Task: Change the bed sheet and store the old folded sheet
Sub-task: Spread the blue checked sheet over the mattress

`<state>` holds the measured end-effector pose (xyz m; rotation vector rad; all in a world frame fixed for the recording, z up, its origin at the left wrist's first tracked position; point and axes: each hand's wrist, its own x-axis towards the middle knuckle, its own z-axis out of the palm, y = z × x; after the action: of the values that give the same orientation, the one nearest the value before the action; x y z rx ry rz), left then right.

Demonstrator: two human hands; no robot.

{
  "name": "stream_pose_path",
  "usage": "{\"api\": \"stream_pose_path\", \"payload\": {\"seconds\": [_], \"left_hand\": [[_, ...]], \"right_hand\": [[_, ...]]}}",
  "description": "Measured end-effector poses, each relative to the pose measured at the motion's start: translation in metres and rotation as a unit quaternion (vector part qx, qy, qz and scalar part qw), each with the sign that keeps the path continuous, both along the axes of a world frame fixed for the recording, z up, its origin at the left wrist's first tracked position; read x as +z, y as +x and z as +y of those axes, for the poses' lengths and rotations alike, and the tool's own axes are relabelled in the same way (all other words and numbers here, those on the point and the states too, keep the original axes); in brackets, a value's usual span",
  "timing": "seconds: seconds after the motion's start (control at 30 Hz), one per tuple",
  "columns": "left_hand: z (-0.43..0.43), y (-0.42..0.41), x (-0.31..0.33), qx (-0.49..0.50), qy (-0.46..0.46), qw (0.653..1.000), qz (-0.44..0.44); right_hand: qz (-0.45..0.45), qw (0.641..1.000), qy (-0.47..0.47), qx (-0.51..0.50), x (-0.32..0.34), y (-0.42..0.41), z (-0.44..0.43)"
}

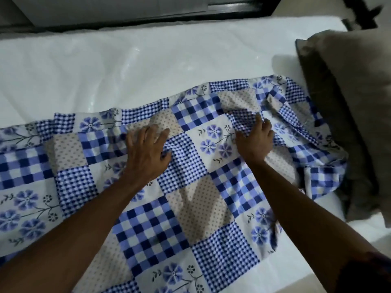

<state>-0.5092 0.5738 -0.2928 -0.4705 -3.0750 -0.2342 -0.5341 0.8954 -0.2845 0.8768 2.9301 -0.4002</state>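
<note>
Sheet (pixel 148 229) runs long from left to right under both hands, left hand (pixel 148 149) pressing flat with spread fingers, right hand (pixel 256 140) bunching a fold nearer the pillow (pixel 349 102).

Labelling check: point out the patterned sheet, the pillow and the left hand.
patterned sheet (pixel 184 199): head view, dotted beige patch between the forearms.
pillow (pixel 349 102): head view, its broad upper face.
left hand (pixel 146 153): head view, back of the hand.
</note>
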Motion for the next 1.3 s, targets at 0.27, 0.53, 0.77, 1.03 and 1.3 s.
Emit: {"api": "stream_pose_path", "payload": {"seconds": [0.27, 0.53, 0.77, 1.03, 1.3], "left_hand": [[0.057, -0.043, -0.004, -0.1, -0.059, 0.993, -0.006], [0.02, -0.08, 0.013, 0.083, -0.064, 0.992, -0.074], [-0.064, -0.087, 0.028, 0.35, 0.088, 0.933, 0.009], [-0.09, 0.097, 0.026, 0.221, 0.07, 0.973, -0.015], [-0.114, 0.297, 0.033, 0.364, 0.002, 0.921, -0.138]], "right_hand": [[0.065, 0.995, 0.006, -0.074, -0.018, -0.03, 0.038], [0.099, 0.965, -0.196, 0.145, -0.016, -0.157, -0.034], [0.041, 0.868, -0.283, 0.407, 0.01, -0.226, -0.146], [0.077, 0.927, -0.191, 0.313, -0.013, 0.067, -0.156], [-0.006, 0.832, -0.223, 0.509, 0.01, 0.284, -0.154]]}}
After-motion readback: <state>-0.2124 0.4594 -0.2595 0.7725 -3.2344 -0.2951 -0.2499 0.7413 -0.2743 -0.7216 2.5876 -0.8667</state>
